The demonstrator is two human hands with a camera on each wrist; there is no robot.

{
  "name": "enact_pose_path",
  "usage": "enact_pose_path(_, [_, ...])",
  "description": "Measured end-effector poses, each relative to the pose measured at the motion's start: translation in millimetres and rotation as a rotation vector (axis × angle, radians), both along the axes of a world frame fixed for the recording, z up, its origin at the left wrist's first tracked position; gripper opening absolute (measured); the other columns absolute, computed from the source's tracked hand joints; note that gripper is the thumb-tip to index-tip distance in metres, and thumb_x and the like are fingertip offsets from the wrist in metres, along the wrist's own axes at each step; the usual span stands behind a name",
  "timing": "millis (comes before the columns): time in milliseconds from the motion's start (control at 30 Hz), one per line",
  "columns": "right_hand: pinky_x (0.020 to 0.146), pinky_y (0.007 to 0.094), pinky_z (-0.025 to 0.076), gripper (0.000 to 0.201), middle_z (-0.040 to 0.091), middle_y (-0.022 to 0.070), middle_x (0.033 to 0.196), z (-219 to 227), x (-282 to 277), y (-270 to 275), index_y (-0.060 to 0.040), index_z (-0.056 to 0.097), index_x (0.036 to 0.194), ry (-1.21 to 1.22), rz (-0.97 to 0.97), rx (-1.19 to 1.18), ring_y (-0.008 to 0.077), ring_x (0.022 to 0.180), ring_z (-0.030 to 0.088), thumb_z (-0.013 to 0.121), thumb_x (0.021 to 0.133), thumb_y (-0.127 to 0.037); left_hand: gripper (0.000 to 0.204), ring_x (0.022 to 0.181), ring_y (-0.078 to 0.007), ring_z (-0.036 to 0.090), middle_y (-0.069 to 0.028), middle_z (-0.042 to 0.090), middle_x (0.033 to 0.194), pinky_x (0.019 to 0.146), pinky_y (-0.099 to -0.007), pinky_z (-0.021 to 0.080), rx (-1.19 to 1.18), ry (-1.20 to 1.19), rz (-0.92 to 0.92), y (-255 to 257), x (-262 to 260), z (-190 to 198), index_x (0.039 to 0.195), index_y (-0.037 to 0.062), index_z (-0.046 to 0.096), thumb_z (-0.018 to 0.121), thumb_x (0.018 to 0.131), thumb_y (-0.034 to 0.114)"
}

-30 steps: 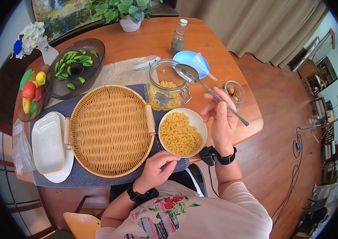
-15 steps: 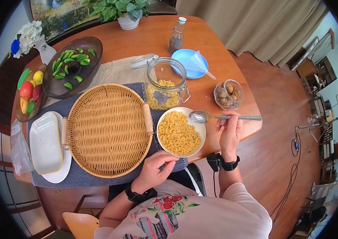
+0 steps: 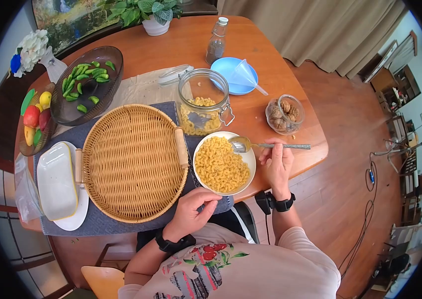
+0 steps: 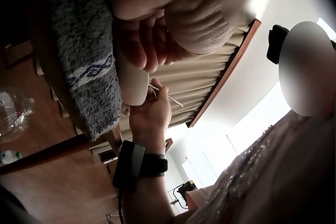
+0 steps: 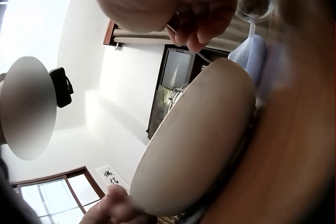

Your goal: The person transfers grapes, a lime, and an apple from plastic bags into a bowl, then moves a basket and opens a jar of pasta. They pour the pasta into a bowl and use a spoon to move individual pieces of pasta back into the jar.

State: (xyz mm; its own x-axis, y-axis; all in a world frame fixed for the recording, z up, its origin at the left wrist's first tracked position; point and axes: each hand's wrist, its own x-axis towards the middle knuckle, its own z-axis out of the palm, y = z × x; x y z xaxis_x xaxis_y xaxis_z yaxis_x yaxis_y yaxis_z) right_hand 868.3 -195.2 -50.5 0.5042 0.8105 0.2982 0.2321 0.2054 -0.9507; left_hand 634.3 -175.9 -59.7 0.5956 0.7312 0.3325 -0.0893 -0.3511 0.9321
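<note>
A white bowl of yellow macaroni stands at the table's front edge, partly on the blue cloth. The left hand pinches its near rim between thumb and fingers. In the right hand, thumb and fingers grip the handle of a metal spoon, whose head lies over the bowl's upper right part. Seen from the right wrist, the bowl's outer side hides the macaroni and the spoon's head. Behind the bowl, a glass jar holding macaroni stands with its lid tilted back.
Left of the bowl is a round wicker tray. A jar of walnuts stands beyond the right hand. Further back are a blue plate with a funnel and a stoppered bottle. White dishes lie at the left.
The right hand has come down from beside the walnut jar, tilting the spoon level and bringing its head over the bowl, most recently slightly left. The left hand stays at the rim.
</note>
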Motion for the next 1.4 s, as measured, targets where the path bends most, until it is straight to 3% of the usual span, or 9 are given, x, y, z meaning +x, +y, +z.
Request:
enact_pose_path(667, [0.045, 0.0208, 0.037, 0.030, 0.047, 0.0014, 0.063, 7, 7, -6, -0.0053, 0.052, 0.092, 0.547, -0.114, 0.077, 0.0108, 0.053, 0.047, 0.037, 0.095, -0.031, 0.013, 0.068, -0.0148, 0.058, -0.0098, 0.061, 0.083, 0.060, -0.0229, 0.047, -0.061, 0.002, -0.007, -2, 1, -9, 0.091, -0.0004, 0.061, 0.058, 0.079, -0.002])
enact_pose_path(1067, [0.045, 0.0202, 0.038, 0.033, 0.051, 0.0024, 0.064, 80, 1, 33, -0.0022, 0.053, 0.093, 0.372, -0.038, 0.312, 0.0088, 0.053, 0.049, 0.037, 0.095, -0.030, 0.012, 0.066, -0.0131, 0.057, -0.0091, 0.061, 0.083, 0.059, -0.0224, 0.046, -0.085, -0.025, -0.001, -1, 1, -10, 0.091, -0.0004, 0.061, 0.057, 0.079, -0.002])
enact_pose_path(1233, [0.049, 0.0185, 0.041, 0.030, 0.057, 0.0042, 0.080, 93, -15, 52, -0.0005, 0.053, 0.107, 0.138, 0.116, 0.255, 0.0070, 0.060, 0.053, 0.040, 0.095, -0.025, 0.012, 0.067, -0.0144, 0.058, -0.0096, 0.061, 0.081, 0.060, -0.0229, 0.046, -0.040, -0.031, 0.011, -1, 2, -4, 0.090, -0.0005, 0.061, 0.057, 0.079, -0.003])
enact_pose_path(1400, [0.049, 0.0185, 0.041, 0.031, 0.057, 0.0042, 0.081, 89, -15, 45, -0.0011, 0.054, 0.107, 0.096, 0.082, 0.277, 0.0070, 0.061, 0.053, 0.039, 0.095, -0.026, 0.012, 0.067, -0.0147, 0.058, -0.0098, 0.061, 0.082, 0.060, -0.0232, 0.047, -0.052, -0.020, 0.008, 0, 2, -6, 0.090, -0.0007, 0.060, 0.057, 0.079, -0.003])
